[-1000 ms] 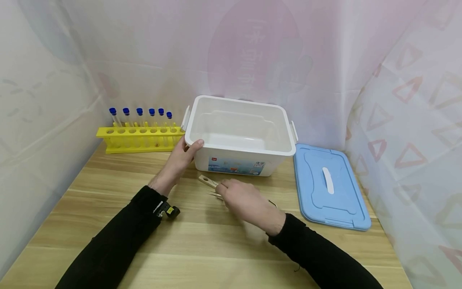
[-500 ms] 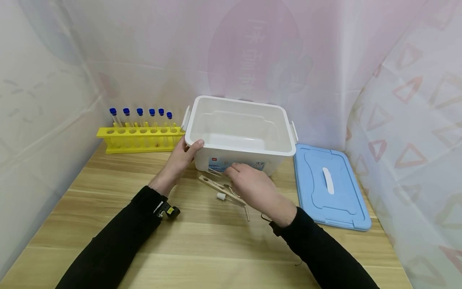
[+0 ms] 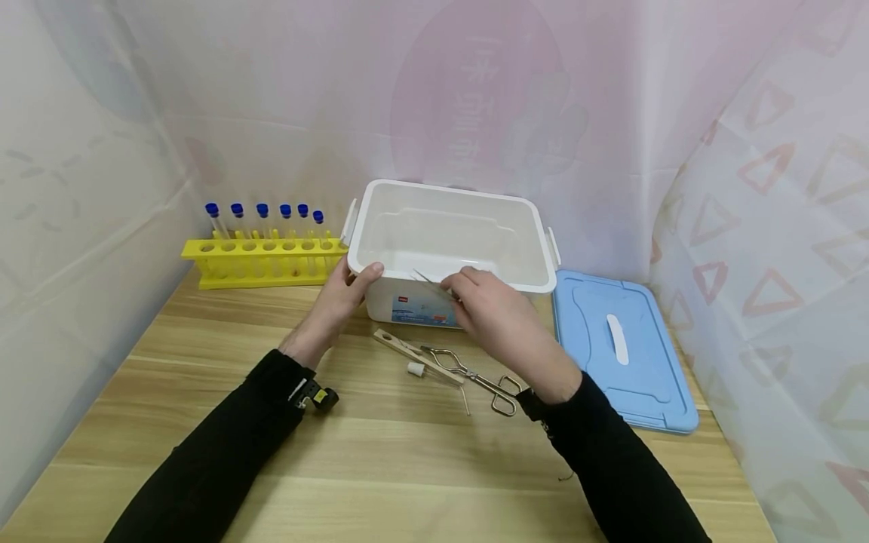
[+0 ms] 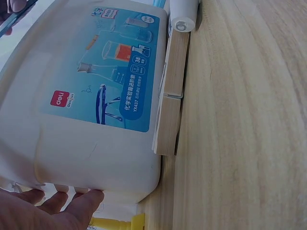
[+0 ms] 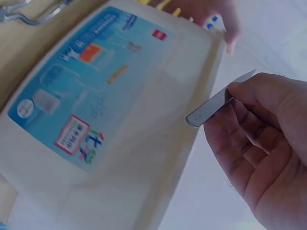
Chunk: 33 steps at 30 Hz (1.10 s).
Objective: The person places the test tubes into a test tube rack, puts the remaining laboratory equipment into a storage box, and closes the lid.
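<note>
Over the front rim of a white plastic box [image 3: 444, 222], my right hand [image 3: 501, 320] pinches steel tweezers [image 5: 208, 109] between thumb and fingers. Their pointed tips aim left in the head view. My left hand [image 3: 334, 305] grips the box's front left corner, thumb on the rim and fingers behind it. On the wood in front of the box lie a wooden test tube clamp [image 3: 411, 351], a small white stopper [image 3: 416, 369] and metal crucible tongs [image 3: 473, 375]. A thin rod [image 3: 465, 401] sticks out past the clamp's right end.
Left of the box stands a yellow rack [image 3: 261, 282] with several blue-capped test tubes [image 3: 262, 215]. A blue lid [image 3: 587, 354] with a white handle lies flat to the right. Printed cloth walls enclose the table [image 3: 380, 475] at the back and sides.
My right hand has picked up the tweezers from beside the clamp and lifted them up to the box's front rim, uncovering the tongs and stopper. The left hand has stayed on the corner.
</note>
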Motion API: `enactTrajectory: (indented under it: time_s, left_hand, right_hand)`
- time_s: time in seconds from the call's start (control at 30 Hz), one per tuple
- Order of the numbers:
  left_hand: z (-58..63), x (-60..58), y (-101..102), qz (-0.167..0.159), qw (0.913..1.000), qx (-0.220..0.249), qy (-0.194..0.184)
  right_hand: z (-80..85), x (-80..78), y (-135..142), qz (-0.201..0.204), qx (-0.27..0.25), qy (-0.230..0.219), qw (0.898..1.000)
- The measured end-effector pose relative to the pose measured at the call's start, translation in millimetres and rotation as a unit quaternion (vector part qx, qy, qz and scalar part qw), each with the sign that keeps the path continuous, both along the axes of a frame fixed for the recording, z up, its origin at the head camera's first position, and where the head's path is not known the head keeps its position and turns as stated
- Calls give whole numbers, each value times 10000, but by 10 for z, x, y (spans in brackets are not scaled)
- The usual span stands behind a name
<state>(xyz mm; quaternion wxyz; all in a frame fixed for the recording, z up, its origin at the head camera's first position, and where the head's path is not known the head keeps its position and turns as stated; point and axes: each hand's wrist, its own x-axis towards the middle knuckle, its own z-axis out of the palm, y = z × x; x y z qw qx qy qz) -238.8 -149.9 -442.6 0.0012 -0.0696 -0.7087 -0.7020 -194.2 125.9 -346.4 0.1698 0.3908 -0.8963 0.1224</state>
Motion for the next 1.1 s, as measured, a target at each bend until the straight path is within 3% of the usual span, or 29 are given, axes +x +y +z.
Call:
enactTrajectory:
  time_s: [0.53, 1.1]
  left_hand:
    - [-3, 0, -10, 37, 9999, -99, 14]
    - [-8, -14, 0, 5, 10000, -83, 13]
  right_hand:
    - [319, -312, 130, -276, -425, -153, 9986]
    - [250, -712, 174, -377, -175, -697, 9967]
